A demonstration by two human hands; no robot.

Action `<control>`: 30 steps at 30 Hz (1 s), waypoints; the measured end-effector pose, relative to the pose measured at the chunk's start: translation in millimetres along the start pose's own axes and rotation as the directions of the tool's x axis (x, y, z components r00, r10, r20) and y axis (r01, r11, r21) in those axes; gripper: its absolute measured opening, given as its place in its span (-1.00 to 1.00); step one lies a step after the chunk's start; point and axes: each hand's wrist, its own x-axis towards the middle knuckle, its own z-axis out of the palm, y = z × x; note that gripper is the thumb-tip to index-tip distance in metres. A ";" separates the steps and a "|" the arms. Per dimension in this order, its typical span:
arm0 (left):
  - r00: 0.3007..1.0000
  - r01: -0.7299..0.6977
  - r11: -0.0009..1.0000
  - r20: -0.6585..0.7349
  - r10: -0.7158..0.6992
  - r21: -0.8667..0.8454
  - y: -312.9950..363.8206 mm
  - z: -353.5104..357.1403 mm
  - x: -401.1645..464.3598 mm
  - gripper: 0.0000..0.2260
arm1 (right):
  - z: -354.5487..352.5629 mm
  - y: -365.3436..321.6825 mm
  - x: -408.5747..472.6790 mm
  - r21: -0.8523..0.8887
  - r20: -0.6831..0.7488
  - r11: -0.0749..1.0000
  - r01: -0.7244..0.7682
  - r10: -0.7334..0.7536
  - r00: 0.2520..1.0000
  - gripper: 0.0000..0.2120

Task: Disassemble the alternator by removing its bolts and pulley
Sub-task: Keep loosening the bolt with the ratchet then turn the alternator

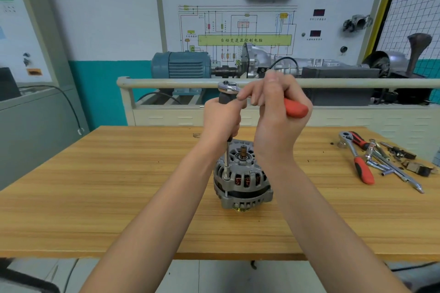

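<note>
Alternator [242, 173] stands mid-table [95, 185] pulley-down, pulley apparently unremoved; left hand [221, 119] grips the extension above 1 housing bolt [226, 177], right hand [276, 112] clasps the ratchet [295, 108].

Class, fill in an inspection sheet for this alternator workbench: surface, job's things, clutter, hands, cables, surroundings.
Surface: light wooden bench top, bare at left.
Job's things: grey metal alternator standing pulley-down; red-handled ratchet wrench on a long steel extension bar seated on a housing bolt.
Clutter: loose ratchets, sockets and small parts at right.
Hands: left hand grips the extension's dark top; right hand grips the ratchet handle.
Cables: black cable on grey cabinet at left.
Surroundings: blue electric motor, wiring-diagram board.
</note>
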 end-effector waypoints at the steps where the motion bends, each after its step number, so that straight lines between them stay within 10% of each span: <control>1: 1.000 -0.009 1.000 0.018 0.009 -0.009 -0.4 -1.8 -0.3 -0.67 | -2.1 0.0 3.2 0.068 -0.019 0.997 -0.048 0.050 0.999 -0.65; 6: 0.955 -0.071 0.992 0.278 0.099 -0.106 -0.3 -14.9 -3.6 -0.63 | -25.1 6.2 39.2 0.595 -0.069 0.649 -0.474 0.629 0.774 -0.51; 11: 0.880 0.021 0.999 0.475 0.006 -0.050 4.0 -8.6 -2.5 -0.59 | -31.7 20.7 57.0 0.751 -0.102 0.430 -0.501 0.825 0.556 -0.63; 17: 0.944 0.034 0.998 0.331 -0.016 -0.047 0.4 -6.6 -2.3 -0.59 | -23.6 9.3 37.3 0.647 -0.207 0.650 -0.400 0.654 0.728 -0.64; 22: 0.992 0.016 1.000 0.128 -0.013 -0.024 -1.2 0.4 -1.7 -0.64 | -6.9 -3.1 7.4 0.222 -0.142 0.964 -0.146 0.180 0.973 -0.68; 25: 0.997 0.010 1.000 0.074 -0.008 -0.025 -2.4 3.9 -1.2 -0.66 | -1.1 -3.2 -1.2 0.012 0.011 1.000 0.013 -0.013 1.000 -0.75; 30: 0.989 -0.024 0.999 0.146 0.029 -0.030 -4.2 -4.3 0.5 -0.64 | -16.6 -0.1 21.9 0.373 -0.053 0.873 -0.313 0.357 0.933 -0.56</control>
